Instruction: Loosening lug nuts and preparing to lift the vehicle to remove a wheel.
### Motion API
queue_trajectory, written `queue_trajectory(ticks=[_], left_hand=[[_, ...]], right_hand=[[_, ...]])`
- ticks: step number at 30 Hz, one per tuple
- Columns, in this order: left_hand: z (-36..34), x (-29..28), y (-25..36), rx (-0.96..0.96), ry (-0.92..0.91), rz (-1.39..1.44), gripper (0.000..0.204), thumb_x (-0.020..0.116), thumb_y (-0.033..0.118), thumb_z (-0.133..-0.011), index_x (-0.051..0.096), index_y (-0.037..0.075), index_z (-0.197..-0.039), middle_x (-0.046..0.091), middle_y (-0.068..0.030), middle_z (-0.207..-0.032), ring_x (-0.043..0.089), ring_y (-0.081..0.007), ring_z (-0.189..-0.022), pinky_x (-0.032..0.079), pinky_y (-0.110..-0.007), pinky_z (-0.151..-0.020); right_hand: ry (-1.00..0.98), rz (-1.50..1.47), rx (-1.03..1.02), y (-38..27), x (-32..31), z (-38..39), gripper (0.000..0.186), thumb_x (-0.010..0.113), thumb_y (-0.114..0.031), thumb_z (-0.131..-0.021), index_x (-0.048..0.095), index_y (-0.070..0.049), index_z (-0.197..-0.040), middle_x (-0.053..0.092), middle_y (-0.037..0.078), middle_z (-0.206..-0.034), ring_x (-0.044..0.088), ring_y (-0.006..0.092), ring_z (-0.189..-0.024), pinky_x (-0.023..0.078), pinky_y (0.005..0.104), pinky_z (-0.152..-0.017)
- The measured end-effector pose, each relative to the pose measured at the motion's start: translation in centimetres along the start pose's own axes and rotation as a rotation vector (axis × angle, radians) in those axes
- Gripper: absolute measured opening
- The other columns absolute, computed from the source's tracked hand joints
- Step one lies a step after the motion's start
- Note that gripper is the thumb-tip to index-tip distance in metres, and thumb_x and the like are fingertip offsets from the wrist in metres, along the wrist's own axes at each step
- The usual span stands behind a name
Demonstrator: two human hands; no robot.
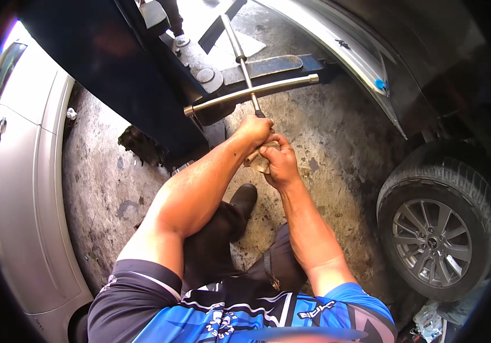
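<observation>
A four-way lug wrench [245, 74], chrome with long crossed bars, points away from me over the floor. My left hand [254, 130] is closed round the near end of one of its bars, at a dark section. Close beside it, my right hand [283, 163] grips a dirty beige rag [259, 160], bunched between the two hands. The rag covers part of the left hand's lower side, so I cannot see whether it touches the bar.
A dark blue lift post [114, 63] rises at left, its arm [274, 67] reaching beneath the wrench. A silver car [28, 188] stands far left. On the right are a raised car's panel [354, 51] and a wheel [434, 243]. My boot [244, 203] is on the stained concrete.
</observation>
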State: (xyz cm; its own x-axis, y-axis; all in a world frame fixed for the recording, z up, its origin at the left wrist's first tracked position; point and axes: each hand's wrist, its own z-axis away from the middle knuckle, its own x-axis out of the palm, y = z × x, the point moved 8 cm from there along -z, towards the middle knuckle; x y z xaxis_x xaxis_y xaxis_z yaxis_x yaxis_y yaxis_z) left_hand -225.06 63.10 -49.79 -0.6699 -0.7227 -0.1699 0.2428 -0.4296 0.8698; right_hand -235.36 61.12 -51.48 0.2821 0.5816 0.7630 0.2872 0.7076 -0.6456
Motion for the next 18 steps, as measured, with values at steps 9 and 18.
queue_trajectory(ticks=[9, 18], left_hand=[[-0.8, -0.1, 0.7, -0.017, 0.052, -0.152, 0.024, 0.063, 0.018, -0.086, 0.068, -0.005, -0.08, 0.067, -0.0112, -0.074, 0.063, -0.0178, -0.062, 0.049, -0.036, -0.055], [-0.6, 0.0, 1.4, 0.053, 0.06, -0.115, 0.02, 0.062, 0.015, -0.081, 0.067, -0.003, -0.077, 0.067, -0.0113, -0.072, 0.062, -0.0178, -0.061, 0.049, -0.036, -0.056]], right_hand=[[0.041, -0.022, -0.039, -1.6, 0.4, -0.5, 0.019, 0.056, 0.005, -0.085, 0.052, -0.006, -0.101, 0.065, 0.011, -0.089, 0.069, 0.0216, -0.075, 0.062, 0.0384, -0.067], [-0.001, 0.1, -0.061, -2.0, 0.1, -0.5, 0.018, 0.057, 0.004, -0.085, 0.053, -0.005, -0.101, 0.067, 0.011, -0.086, 0.069, 0.0202, -0.071, 0.058, 0.0314, -0.062]])
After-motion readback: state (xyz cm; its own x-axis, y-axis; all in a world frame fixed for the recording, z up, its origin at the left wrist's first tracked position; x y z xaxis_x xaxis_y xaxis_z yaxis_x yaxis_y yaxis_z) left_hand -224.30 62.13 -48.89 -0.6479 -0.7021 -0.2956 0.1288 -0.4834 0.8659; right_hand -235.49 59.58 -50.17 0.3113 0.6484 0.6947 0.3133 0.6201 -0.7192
